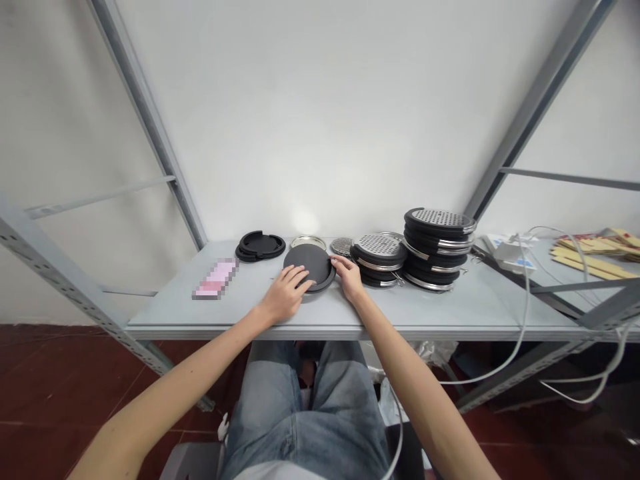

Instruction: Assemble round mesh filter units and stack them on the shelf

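Observation:
A round black disc (306,259) with a raised rim lies low over the shelf board in front of me, tilted slightly. My left hand (286,292) holds its near left edge, fingers laid across the top. On the right edge, my right hand (349,276) pinches the rim with thumb and fingertips. Just behind the disc is a shiny metal ring (308,241), partly covered by it. A small perforated metal disc (342,246) lies beside my right hand. Further left rest several black rings (260,245), loosely stacked.
Right of my hands stand a short stack (379,260) and a taller stack (439,250) of black rings with perforated plates and metal clamp bands. A blurred pink item (216,279) lies left. White cables (525,300), a white box (510,252) and yellow strips (593,260) are far right.

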Tool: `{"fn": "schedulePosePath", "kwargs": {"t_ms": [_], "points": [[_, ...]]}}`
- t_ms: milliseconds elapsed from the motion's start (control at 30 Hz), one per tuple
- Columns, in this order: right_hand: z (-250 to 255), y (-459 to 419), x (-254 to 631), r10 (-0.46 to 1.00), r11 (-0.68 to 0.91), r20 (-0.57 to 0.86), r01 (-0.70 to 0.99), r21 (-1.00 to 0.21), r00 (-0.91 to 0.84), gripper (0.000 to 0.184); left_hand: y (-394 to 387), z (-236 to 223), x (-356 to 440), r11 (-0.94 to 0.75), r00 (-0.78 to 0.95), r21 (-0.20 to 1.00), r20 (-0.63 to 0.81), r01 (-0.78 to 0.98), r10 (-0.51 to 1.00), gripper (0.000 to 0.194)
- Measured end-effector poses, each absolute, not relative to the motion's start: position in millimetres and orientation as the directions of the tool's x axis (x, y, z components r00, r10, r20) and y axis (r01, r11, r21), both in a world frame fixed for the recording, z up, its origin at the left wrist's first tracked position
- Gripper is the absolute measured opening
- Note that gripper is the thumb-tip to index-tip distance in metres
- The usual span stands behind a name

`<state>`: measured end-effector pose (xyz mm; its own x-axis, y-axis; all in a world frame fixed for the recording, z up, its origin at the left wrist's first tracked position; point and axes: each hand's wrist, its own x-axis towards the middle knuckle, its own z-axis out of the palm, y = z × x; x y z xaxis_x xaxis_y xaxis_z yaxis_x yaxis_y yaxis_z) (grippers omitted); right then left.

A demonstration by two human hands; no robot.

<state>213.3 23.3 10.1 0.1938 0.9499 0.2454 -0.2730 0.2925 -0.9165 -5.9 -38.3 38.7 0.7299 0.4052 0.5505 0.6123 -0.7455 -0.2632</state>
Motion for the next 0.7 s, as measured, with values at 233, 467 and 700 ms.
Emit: {"fn": "schedulePosePath", "kwargs": {"t_ms": [233,467,700], "points": [[7,25,212,0.956,0.284,0.237,-0.352,-0.892,0.172,0.039,-30,27,19,-0.681,0.607,-0.213,0.680,0.700,0.411,0.036],[6,24,210,0.952,0.302,0.298,-0.348,-0.888,0.065,0.035,-14,27,-7,-0.623,0.560,-0.187,0.675,0.759,0.480,0.027],[3,13,208,0.790,0.599,0.607,0.326,-0.731,-0.089,0.040,-7,37,-56,-0.605,0.495,-0.096,0.682,0.790,0.538,0.029]]}}
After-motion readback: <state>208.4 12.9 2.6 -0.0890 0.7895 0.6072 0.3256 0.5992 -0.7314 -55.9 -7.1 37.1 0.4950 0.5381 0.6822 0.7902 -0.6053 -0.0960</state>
